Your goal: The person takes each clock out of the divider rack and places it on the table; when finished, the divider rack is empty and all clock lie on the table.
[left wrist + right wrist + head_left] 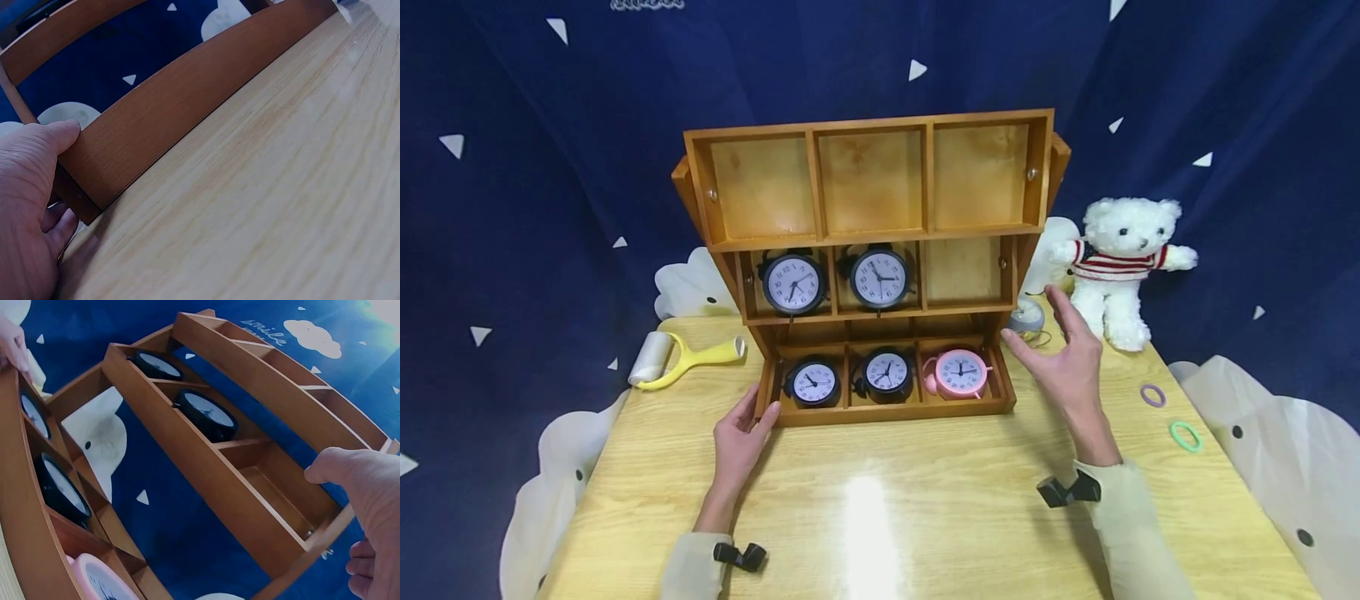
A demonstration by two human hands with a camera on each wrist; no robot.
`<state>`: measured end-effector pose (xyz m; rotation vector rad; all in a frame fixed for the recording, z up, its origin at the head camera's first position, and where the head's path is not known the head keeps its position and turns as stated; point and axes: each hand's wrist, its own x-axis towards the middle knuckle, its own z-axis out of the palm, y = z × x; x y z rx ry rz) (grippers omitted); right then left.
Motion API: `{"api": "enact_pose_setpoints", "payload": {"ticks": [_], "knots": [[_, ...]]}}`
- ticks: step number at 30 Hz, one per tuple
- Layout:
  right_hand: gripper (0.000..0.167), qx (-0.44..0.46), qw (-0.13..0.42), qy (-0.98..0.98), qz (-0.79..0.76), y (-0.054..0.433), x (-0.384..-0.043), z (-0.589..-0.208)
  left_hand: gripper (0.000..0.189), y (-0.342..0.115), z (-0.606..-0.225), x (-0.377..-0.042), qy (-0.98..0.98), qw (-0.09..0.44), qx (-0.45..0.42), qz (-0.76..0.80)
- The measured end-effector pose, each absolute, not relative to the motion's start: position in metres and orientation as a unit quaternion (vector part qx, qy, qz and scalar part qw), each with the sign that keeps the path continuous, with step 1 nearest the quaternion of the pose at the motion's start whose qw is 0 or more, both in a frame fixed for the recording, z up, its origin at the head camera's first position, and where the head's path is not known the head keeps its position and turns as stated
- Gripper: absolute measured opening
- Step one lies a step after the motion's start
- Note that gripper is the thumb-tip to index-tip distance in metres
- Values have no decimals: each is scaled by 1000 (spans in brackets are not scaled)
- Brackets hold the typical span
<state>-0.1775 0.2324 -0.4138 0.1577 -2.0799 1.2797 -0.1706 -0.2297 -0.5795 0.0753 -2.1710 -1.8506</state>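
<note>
A three-tier wooden rack (880,239) with divided compartments stands on the table. My left hand (741,442) grips its lower left front corner; in the left wrist view the thumb lies over the front board (162,119) and the fingers reach round the end. Beside the rack's right side, my right hand (1067,362) is held with thumb and fingers spread apart, holding nothing. The bottom tier contains a black alarm clock (816,383) at left, another black clock (887,372) in the middle and a pink one (961,372) at right. Two black clocks (793,284) fill the middle tier's left and centre compartments.
A yellow-handled lint roller (688,360) lies left of the rack. Behind my right hand is a grey round clock (1027,317), with a white teddy bear (1123,267) next to it. Purple (1153,396) and green rings (1185,436) lie near the table's right edge.
</note>
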Motion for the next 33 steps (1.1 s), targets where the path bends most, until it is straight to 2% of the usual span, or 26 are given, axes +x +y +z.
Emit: {"api": "enact_pose_setpoints", "payload": {"ticks": [9,19,33], "knots": [[77,116,322,-785,517,200,-170,-390,56,-229,-578,-175,-746,145,19,-650],[85,162,247,-818,494,187,-189,-403,56,-227,-581,-176,-742,153,17,-653],[88,214,216,-848,434,131,-214,-383,56,-230,-582,-172,-740,142,24,-657]]}}
